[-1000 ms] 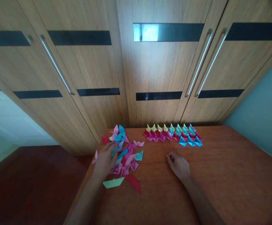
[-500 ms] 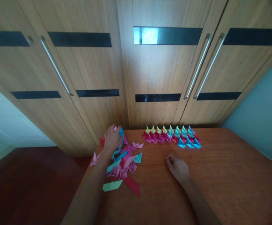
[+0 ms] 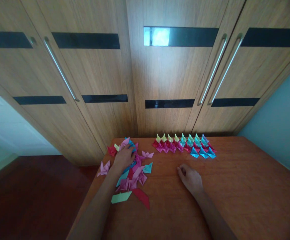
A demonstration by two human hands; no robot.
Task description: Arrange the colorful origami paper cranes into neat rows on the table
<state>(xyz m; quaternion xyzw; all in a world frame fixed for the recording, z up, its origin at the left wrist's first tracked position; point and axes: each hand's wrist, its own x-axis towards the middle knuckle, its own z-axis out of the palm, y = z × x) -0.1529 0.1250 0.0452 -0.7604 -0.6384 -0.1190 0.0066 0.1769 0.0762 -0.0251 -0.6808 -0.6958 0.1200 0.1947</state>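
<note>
Two bare forearms, no sleeves, no gloves. Left hand [image 3: 125,156] & right hand [image 3: 190,178]: no rings, no watch or wristband visible; nails too small to tell.

A big wooden wardrobe [image 3: 145,76] fills the back of the room. Its doors are light brown, with dark shiny strips [image 3: 85,40] running across them. One strip near the top shows a bright patch of light [image 3: 160,36]. Long silver handles [image 3: 60,70] slant down the doors, 1 on the left and 2 close together on the right [image 3: 218,68]. A reddish-brown wooden desk [image 3: 235,186] stands right against the wardrobe. On the right is a pale blue wall [image 3: 282,123]. On the left the floor [image 3: 27,196] is dark red-brown, next to a pale wall [image 3: 0,133].
</note>
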